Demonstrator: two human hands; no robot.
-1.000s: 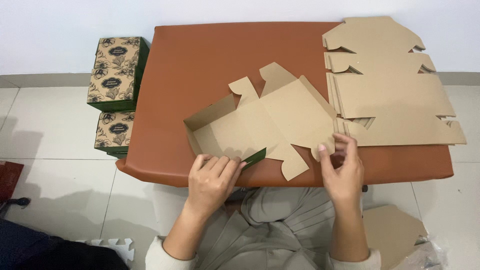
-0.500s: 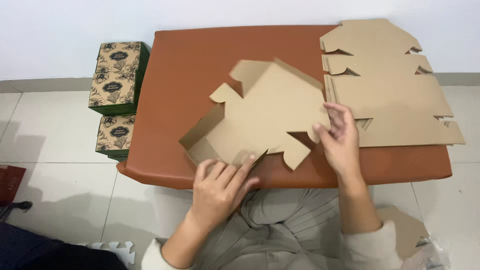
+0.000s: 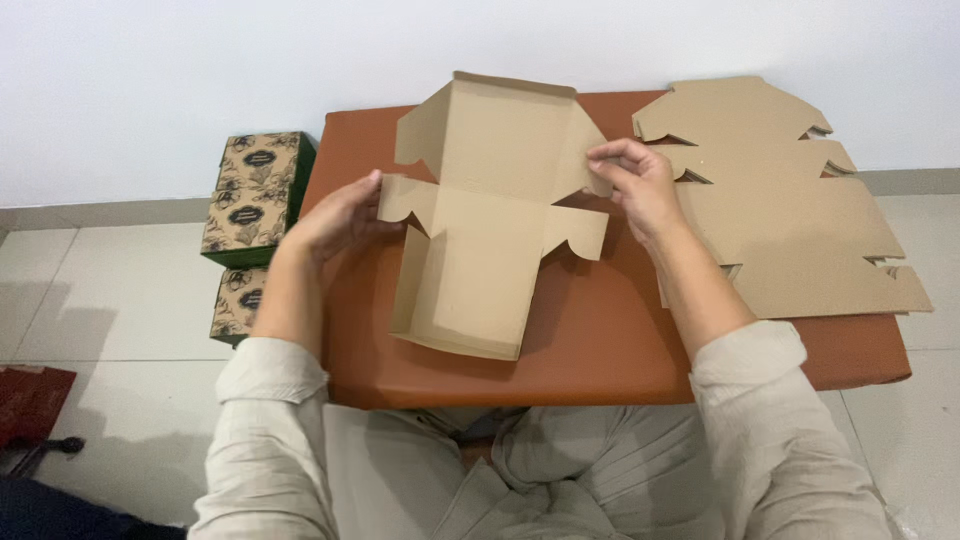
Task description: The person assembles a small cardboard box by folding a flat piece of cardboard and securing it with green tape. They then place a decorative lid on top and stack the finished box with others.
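A brown cardboard box blank (image 3: 490,220), partly folded with its side walls raised, stands tilted above the orange-brown padded table (image 3: 600,350). My left hand (image 3: 340,215) holds its left flap, thumb on top. My right hand (image 3: 630,180) pinches the right flap near the upper right corner. The inside of the blank faces me, and its near end rests on the table.
A stack of flat brown cardboard blanks (image 3: 780,200) lies on the right part of the table. Finished green boxes with floral printed lids (image 3: 255,195) are stacked on the tiled floor to the left. A white wall runs behind. A dark red thing (image 3: 30,400) sits at the far left.
The blank has been lifted and turned from lying low near the table's front edge to standing up at its middle. Both hands moved away from me, to its side flaps.
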